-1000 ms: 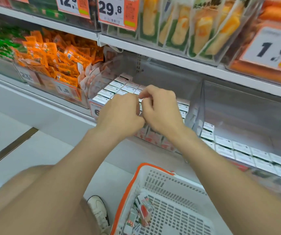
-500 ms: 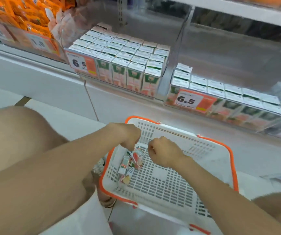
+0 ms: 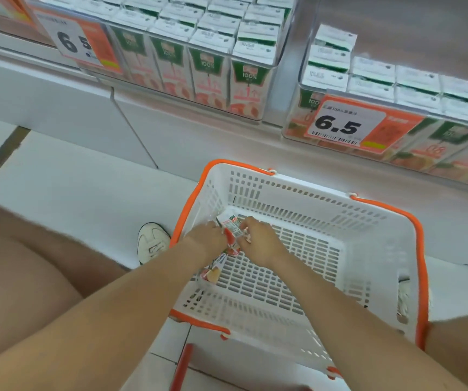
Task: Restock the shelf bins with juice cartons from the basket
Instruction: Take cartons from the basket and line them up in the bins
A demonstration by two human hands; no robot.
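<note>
Head camera: both hands, left (image 3: 208, 237) and right (image 3: 258, 240), grip one juice carton (image 3: 232, 230) low inside the basket (image 3: 306, 193), apparently to lift it toward the shelf bins (image 3: 293, 128).

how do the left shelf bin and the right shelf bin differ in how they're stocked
The left bin is packed many rows deep with cartons; the right bin holds only a few rows at its front, with bare space behind. The left bin's fronts show pink fruit; the right bin's look more orange, though blurred. Both are clear bins with orange price tags and white-topped cartons.
</note>
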